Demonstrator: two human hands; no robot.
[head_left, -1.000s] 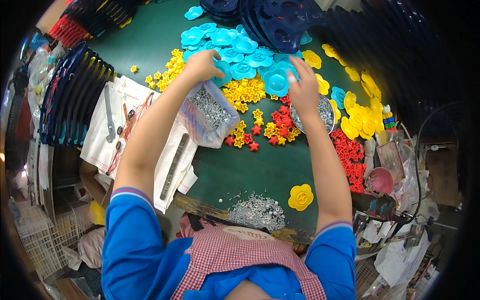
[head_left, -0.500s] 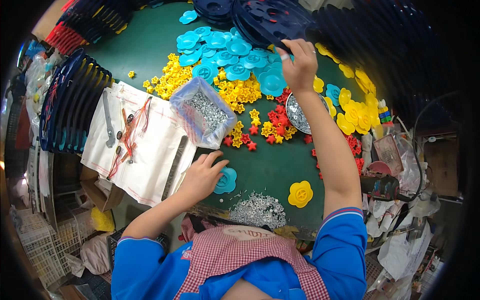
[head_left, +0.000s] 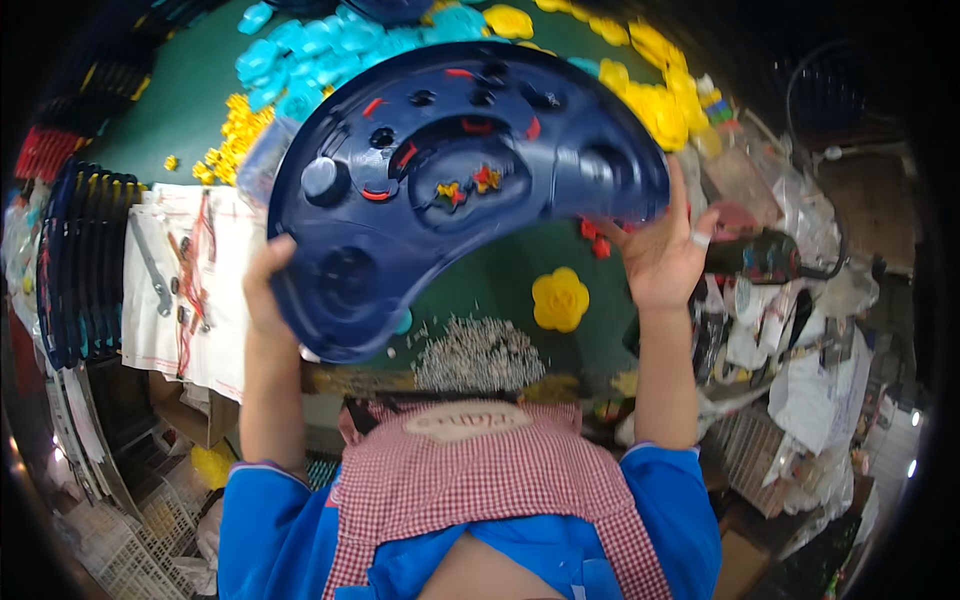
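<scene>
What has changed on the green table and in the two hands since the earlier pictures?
A large dark blue curved plastic panel has come up in front of the camera. The left hand now grips its lower left edge and the right hand its right edge; before, both hands were at the small parts. The yellow flower piece, the screw pile and the white cloth stayed in place.

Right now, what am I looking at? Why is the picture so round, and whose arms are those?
A camera worn on a person's head looks down, and its wide lens bends everything round. The arms in blue sleeves are that person's own. The left hand and right hand hold up a big dark blue curved plastic panel with holes and small coloured bits in it. Below lies a green table with turquoise plastic discs, yellow plastic flowers, a heap of small silver screws and a white cloth.
</scene>
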